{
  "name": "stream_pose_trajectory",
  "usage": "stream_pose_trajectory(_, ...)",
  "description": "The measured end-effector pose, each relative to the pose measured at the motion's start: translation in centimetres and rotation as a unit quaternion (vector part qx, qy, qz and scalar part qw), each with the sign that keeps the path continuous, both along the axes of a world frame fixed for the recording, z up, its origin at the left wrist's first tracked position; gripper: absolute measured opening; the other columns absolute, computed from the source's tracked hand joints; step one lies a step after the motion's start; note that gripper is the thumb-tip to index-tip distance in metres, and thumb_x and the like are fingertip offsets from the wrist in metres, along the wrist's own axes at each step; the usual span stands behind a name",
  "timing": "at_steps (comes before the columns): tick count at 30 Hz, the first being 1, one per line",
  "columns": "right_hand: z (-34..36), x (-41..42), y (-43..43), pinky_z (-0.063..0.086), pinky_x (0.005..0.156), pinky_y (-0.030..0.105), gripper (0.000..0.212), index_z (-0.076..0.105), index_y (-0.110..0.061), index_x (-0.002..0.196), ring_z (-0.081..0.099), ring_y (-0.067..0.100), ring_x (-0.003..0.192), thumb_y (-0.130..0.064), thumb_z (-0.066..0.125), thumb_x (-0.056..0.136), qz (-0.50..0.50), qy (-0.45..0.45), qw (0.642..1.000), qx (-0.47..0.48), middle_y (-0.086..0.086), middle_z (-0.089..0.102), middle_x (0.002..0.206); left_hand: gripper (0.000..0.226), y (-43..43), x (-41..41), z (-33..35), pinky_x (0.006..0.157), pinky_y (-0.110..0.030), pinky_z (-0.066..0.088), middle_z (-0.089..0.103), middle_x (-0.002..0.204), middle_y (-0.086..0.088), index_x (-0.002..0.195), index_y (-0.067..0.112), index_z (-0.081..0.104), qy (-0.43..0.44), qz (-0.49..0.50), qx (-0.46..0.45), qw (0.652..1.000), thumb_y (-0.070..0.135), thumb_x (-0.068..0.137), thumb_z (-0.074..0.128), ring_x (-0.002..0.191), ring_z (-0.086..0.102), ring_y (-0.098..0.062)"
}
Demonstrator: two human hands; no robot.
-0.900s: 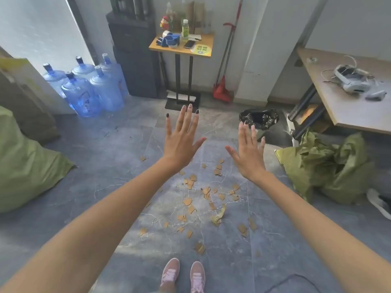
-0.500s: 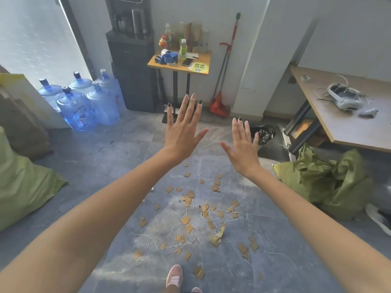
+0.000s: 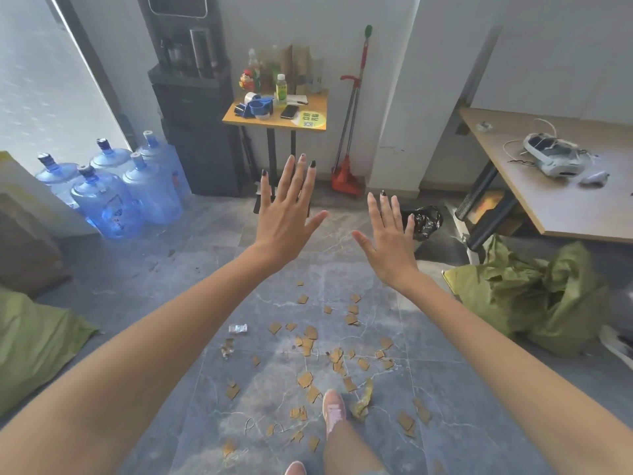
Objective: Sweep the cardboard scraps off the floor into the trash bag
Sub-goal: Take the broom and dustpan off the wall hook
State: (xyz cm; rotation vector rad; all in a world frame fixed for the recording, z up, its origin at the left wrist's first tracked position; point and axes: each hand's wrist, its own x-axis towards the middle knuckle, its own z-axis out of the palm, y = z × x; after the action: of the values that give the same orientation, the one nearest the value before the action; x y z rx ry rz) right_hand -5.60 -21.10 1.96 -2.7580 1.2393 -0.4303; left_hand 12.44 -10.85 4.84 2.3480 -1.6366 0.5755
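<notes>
L grip & R grip both wide, fingers spread, empty, raised over floor. Scraps scattered on floor near pink shoe. Trash bag far right by table; broom against far wall.

Trash bag, at one o'clock: left part hidden behind my right hand. White shoe, at four o'clock: cut off by the frame's edge. My near foot, at six o'clock: only the toe showed. Yellow sticker on the side table, at twelve o'clock: print too small to read. Left green sack, at nine o'clock: cut by the edge.
</notes>
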Motion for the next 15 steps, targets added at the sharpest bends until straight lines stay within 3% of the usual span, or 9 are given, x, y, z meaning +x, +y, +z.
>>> stream_pose_trajectory(15,0.4,4.1,-16.6,-0.006,0.115,0.052,0.073,0.000,-0.022,0.154,-0.011,0.020,0.148,-0.059,0.021,0.094,0.022,-0.006,1.000,0.002,0.001,0.000,0.162,0.076,-15.8,3.5,0.4,0.116,-0.054,-0.004,-0.004,0.160,-0.005,0.150,0.014,0.000,0.007,0.005,0.016,1.000,0.060,0.092,0.018,0.146,-0.008,-0.021)
